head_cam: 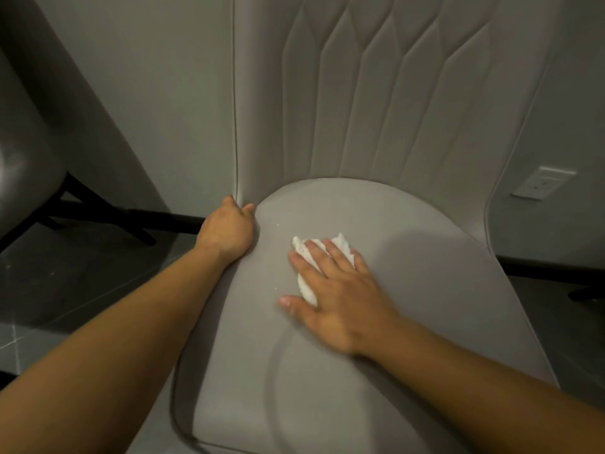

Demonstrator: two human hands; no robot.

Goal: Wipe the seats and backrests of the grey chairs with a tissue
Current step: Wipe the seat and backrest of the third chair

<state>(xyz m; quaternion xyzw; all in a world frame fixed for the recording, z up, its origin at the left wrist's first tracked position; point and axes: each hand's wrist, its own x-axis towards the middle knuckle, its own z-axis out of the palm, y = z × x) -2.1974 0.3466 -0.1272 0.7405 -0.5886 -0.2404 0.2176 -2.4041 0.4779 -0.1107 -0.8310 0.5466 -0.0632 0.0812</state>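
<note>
Presently, the person is leaning over a grey chair, with both bare forearms reaching in from the bottom of the view. The right hand point(330, 290) is lying flat on the seat point(409, 290), palm down, its fingers point(319, 255) spread and pressing a crumpled white tissue point(306, 286) against the upholstery; the tissue is showing beyond the fingertips and between the thumb and forefinger, and is sitting slightly left of the seat's centre, toward the rear half of the cushion. The left hand point(226, 229) is gripping the left rear edge of the chair, where the seat is meeting the backrest point(376, 93); its fingers are curled over that edge and mostly hidden behind it, with only the thumb tip showing on the near side. A few tiny pale specks are lying on the seat just left of the tissue. The backrest is standing upright behind the seat, its quilted panel showing stitched vertical and diamond lines. A second grey chair point(23, 165) with dark legs is standing to the left, well apart, partly cut off by the frame. A white wall outlet point(540, 186) is sitting on the wall to the right of the backrest. The floor point(82, 273) beneath is dark and tiled.
</note>
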